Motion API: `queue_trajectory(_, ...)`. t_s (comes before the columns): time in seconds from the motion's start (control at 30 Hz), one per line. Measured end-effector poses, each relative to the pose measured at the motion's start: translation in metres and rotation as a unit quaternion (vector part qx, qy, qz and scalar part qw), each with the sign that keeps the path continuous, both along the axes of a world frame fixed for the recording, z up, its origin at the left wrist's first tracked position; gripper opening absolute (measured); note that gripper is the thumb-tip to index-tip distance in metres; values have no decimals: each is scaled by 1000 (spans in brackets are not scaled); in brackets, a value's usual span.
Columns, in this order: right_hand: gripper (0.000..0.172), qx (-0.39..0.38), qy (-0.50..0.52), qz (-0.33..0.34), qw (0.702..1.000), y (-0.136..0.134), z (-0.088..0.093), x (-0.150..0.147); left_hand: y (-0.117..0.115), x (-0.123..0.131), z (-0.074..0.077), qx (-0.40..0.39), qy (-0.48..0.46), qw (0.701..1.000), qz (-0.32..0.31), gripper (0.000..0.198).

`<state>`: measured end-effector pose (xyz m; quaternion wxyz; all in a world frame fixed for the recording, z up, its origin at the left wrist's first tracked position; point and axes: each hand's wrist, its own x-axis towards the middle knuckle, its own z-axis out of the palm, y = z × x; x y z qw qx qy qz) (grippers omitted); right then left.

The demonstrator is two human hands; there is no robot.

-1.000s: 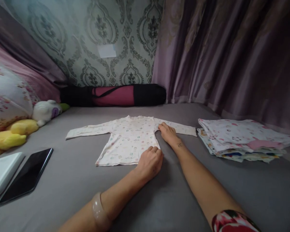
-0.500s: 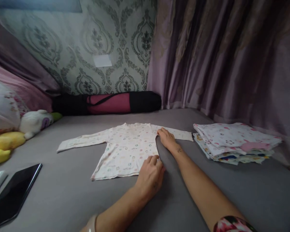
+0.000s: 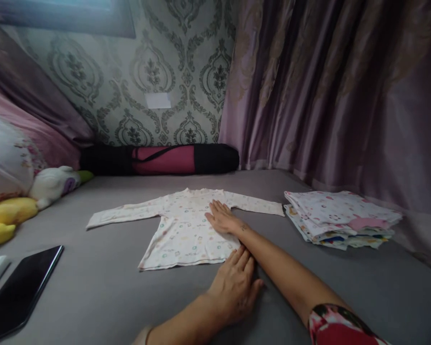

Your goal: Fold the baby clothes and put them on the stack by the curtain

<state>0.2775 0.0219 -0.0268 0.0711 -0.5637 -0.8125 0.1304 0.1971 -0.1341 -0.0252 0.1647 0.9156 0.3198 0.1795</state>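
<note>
A small white long-sleeved shirt [image 3: 183, 235] with a fine coloured print lies spread flat, its sleeves reaching out to both sides. My right hand [image 3: 224, 219] rests flat on the right part of its body, palm down with fingers stretched. Closer to me, my left hand [image 3: 234, 283] is at the shirt's lower right corner. Its fingertips touch the fabric edge there, and its thumb points away to the right. Neither hand grips the cloth. My right forearm crosses just beyond the left hand.
A stack of folded printed clothes [image 3: 339, 218] sits to the right on the grey bed sheet [image 3: 122, 302]. At left lie a black tablet [image 3: 25, 287] and plush toys [image 3: 53, 187]. A black and maroon long bag [image 3: 165, 159] lines the wall, beside purple curtains [image 3: 309, 91].
My right hand has moved left from the sleeve's underarm onto the shirt's body and flattened. My left hand has shifted slightly right and toward me, its fingers straightening. The view has tilted up slightly.
</note>
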Motion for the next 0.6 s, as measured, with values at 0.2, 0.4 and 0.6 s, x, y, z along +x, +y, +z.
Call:
queue_trajectory(0.2, 73, 32, -40, -72, 996, 23, -6, 8, 3, -14, 14, -45, -6, 997, -69, 64)
queue_trajectory(0.4, 72, 19, -73, -71, 995, 24, -7, 6, 22, -68, 35, -15, -87, 996, 18, 34)
queue_trajectory(0.6, 62, 3, -117, -69, 991, 23, 17, -6, 51, -159, 21, 76, -37, 923, 375, 24)
